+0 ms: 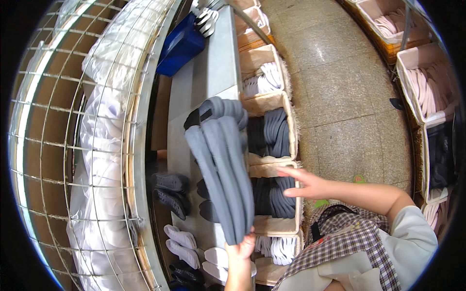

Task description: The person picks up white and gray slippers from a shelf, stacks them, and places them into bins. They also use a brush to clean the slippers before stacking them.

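Note:
Gripped at its near end by my left hand (242, 246) is a bundle of long grey pieces (223, 174) that look like shoe soles set on edge. The far end of the bundle reaches a second grey stack (224, 105) on the metal bench; I cannot tell whether the two touch. My right hand (303, 184) is open, its fingers apart and pointing left. It hovers by the right rim of a cloth-lined basket (274, 224) with similar grey pieces (284, 196) in it and holds nothing.
Along the grey bench (187, 87) lie white shoes (182, 245), black shoes (171, 196) and a blue bin (182, 46). Wire mesh (73, 145) runs on the left, with plastic-wrapped goods behind it. Right of the tiled floor (349, 97) stand baskets of pink pieces (429, 89).

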Available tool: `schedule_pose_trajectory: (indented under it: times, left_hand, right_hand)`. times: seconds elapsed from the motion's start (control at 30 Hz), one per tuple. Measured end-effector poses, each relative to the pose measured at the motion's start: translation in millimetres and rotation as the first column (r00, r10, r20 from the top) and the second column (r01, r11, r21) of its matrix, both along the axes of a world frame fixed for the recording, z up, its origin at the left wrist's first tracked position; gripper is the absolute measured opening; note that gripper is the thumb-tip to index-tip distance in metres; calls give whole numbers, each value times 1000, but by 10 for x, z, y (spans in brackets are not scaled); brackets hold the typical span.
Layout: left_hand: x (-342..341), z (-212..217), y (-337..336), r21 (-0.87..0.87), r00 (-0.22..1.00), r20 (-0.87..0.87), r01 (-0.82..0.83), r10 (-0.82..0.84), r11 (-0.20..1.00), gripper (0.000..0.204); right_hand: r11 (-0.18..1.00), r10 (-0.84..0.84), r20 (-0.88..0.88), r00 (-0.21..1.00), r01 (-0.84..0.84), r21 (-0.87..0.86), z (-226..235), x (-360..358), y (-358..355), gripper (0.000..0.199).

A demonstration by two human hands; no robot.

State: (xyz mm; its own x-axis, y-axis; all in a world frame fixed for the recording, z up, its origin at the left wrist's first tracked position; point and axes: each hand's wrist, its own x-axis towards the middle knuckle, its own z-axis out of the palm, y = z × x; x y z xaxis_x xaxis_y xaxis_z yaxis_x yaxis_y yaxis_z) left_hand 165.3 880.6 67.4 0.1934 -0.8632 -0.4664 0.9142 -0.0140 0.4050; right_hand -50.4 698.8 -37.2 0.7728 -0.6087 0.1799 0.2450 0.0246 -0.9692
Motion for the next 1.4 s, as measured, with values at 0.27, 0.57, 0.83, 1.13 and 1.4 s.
schedule_pose_trajectory:
  times: [0.27, 0.57, 0.83, 1.13, 1.4]
  left_hand:
    - [-948, -156, -317, 133, 791, 338, 495, -509, 858, 84]
    - [-1639, -254, -1289, 217, 792, 525, 229, -312, 949, 45]
    - [-1896, -338, -1150, 360, 815, 441, 222, -375, 906, 39]
    - [-1824, -534, -1196, 204, 876, 392, 216, -281, 955, 35]
    - [-1552, -691, -1167, 2, 772, 610, 221, -176, 975, 45]
  right_hand:
    - [919, -263, 488, 832, 63, 388, 372, -368, 215, 115]
    - [731, -274, 384, 882, -69, 679, 513, -875, 262, 100]
    - [678, -214, 181, 960, 12, 735, 288, -1008, 193, 100]
    - [842, -232, 125, 965, 135, 522, 237, -1008, 258, 91]
    - [990, -111, -5, 994, 111, 92, 334, -1147, 238, 106]
